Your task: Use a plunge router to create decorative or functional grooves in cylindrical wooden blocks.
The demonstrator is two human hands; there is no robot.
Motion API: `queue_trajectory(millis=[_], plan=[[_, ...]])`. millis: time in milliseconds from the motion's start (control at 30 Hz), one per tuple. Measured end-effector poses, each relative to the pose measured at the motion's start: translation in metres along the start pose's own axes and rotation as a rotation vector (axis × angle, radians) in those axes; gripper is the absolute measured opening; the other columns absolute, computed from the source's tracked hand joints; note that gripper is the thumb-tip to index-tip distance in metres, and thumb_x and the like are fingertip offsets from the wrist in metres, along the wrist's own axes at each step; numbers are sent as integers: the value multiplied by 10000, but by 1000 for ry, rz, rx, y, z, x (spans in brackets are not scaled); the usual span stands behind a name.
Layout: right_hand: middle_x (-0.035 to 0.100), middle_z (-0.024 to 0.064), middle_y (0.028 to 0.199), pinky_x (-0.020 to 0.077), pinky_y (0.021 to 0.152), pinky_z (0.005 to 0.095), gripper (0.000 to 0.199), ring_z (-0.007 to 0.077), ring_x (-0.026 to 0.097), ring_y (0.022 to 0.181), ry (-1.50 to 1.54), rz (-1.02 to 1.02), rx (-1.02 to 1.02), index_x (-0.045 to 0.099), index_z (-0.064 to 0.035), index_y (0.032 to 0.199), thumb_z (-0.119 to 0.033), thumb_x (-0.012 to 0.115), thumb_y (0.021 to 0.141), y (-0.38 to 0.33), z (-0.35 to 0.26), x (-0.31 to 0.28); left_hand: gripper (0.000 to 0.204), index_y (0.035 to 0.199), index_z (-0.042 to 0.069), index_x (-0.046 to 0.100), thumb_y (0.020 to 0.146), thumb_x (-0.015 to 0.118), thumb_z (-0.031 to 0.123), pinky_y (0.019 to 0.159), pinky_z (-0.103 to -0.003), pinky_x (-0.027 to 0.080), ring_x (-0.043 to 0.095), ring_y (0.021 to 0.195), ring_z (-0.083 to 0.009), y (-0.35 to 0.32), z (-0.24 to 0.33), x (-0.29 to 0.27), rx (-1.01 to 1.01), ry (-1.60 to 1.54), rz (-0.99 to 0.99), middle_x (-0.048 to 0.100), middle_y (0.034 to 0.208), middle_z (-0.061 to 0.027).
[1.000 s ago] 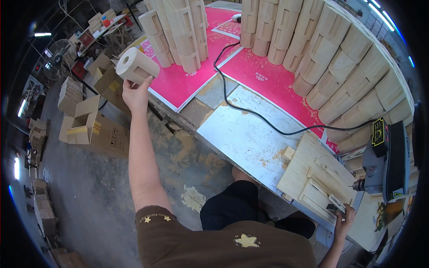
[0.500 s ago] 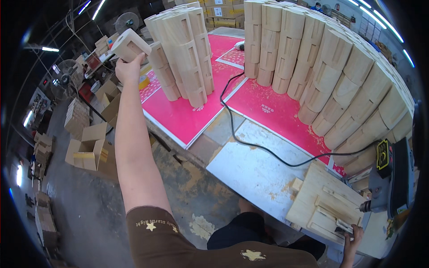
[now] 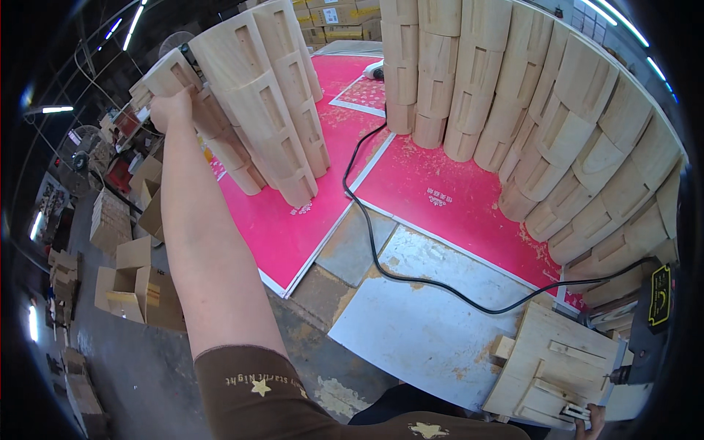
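Observation:
My left hand point(image 3: 173, 111) reaches far out at the upper left, closed on a pale rounded wooden block point(image 3: 170, 72) with a rectangular recess. It holds the block at the top of a short column point(image 3: 235, 161) in the left group; whether the block rests there I cannot tell. Taller columns of like blocks point(image 3: 268, 110) stand just to the right. At the lower right, my right hand point(image 3: 592, 424) is partly cut off, its fingers closed around a small clamp-like piece point(image 3: 576, 413) at the edge of a wooden jig board point(image 3: 524, 359). Raised wooden strips point(image 3: 576, 353) are on the board.
A drill point(image 3: 649, 345) stands beside the jig; its black cable point(image 3: 440, 287) crosses the white board point(image 3: 396, 323). Dense stacks of blocks point(image 3: 491, 81) fill the right side of the pink sheeting point(image 3: 455, 198). Open cartons point(image 3: 139, 290) sit on the floor at left.
My left hand has brought the block in against the left stack, to the top of its short column. The view has shifted; my right hand stays at the jig's clamp-like piece.

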State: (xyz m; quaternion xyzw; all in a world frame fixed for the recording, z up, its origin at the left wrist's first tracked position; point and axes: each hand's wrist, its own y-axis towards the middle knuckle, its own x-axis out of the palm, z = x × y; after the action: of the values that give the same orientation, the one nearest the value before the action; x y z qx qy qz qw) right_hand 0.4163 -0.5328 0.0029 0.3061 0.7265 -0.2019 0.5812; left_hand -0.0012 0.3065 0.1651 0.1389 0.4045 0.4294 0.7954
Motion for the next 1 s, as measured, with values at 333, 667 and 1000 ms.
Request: queue_trajectory(millis=[333,667,1000], plan=[[631,167,1069,456,893,379,328,299,591,1007,-11,-24,117,625,-16,1099,-16,649,771,-3,-27,-1,633,1084,29,621,616,791,420,887,-379,478,624,999,-315,15,-9,32,128,-191,-44,654,1050,-169],[552,171,947,406,793,439,440,369,516,888,26,221,-103,574,-29,1024,14,645,591,-31,5,22,480,1047,-65,551,798,648,333,865,-447,434,557,986,-396,-60,-29,81,362,-514,107,577,1026,-248],[573,74,836,391,748,403,453,289,527,811,11,291,-111,614,-82,964,-69,743,530,7,-25,15,512,1296,-29,359,852,601,53,1020,-361,313,412,1200,-237,-336,72,-54,763,-1314,-376,406,1291,-142]])
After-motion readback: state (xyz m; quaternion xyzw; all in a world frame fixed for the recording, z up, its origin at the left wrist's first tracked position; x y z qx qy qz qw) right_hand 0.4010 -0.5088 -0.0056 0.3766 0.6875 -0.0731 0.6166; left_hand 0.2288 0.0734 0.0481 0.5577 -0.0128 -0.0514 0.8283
